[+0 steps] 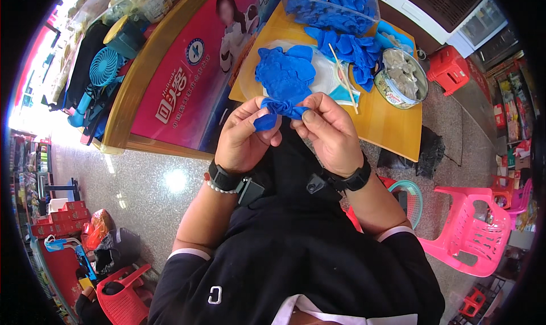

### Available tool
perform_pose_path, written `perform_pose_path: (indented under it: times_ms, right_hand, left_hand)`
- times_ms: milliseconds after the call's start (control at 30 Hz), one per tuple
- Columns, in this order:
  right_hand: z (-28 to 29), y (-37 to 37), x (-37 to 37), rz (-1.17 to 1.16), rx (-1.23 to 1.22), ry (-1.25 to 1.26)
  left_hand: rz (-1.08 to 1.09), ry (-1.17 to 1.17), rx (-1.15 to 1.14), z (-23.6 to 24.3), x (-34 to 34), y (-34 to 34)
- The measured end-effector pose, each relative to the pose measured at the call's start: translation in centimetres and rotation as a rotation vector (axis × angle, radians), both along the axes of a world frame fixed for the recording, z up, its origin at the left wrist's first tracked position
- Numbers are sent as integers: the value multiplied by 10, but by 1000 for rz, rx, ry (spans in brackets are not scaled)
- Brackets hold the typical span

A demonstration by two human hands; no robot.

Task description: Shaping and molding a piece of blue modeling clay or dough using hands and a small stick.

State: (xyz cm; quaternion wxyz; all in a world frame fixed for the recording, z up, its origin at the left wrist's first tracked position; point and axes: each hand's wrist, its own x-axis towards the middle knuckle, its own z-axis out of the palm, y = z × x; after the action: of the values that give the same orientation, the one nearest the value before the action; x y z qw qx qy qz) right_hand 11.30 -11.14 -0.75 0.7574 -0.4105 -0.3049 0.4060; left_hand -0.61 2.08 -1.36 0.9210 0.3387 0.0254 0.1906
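- Both hands pinch one small blue glove [282, 108] between them, held up in front of the chest and above the near edge of the yellow table [392, 129].
- Left hand [244, 137] has its thumb and fingertips pressed together on the glove's lower left end, where a flap of blue sticks out beside the thumb.
- Right hand [330, 133] clamps the bunched right end — thumb on top, fingers curled under it.
- Each wrist wears a black band; the left one also has a string of pale beads.
- Just beyond the hands, more blue gloves lie heaped on a clear bag [253, 75] on the table.
- Farther back, a clear plastic bag of blue gloves [333, 6] sits at the table's far edge.
- Right of the heap, a thin wooden stick [343, 77] lies across the gloves, near a round bowl [402, 77] of pale pieces.
- Off to the right — a pink plastic chair [469, 222] on the speckled floor.
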Motion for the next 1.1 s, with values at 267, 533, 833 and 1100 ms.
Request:
perform_pose_path:
  times_ms: [267,533,833,1100]
  right_hand:
    - [14,-1,8,-18,-17,26]
    - [-3,3,7,5,-74,-213]
    - [12,-1,8,142,-69,-105]
    - [0,-1,14,321,-35,263]
  left_hand:
    - [-146,58,92,0,-3,-1]
    - [-139,77,43,-2,-3,-10]
    - [-185,6,54,-8,-8,0]
    - [34,30,594,-8,-5,-6]
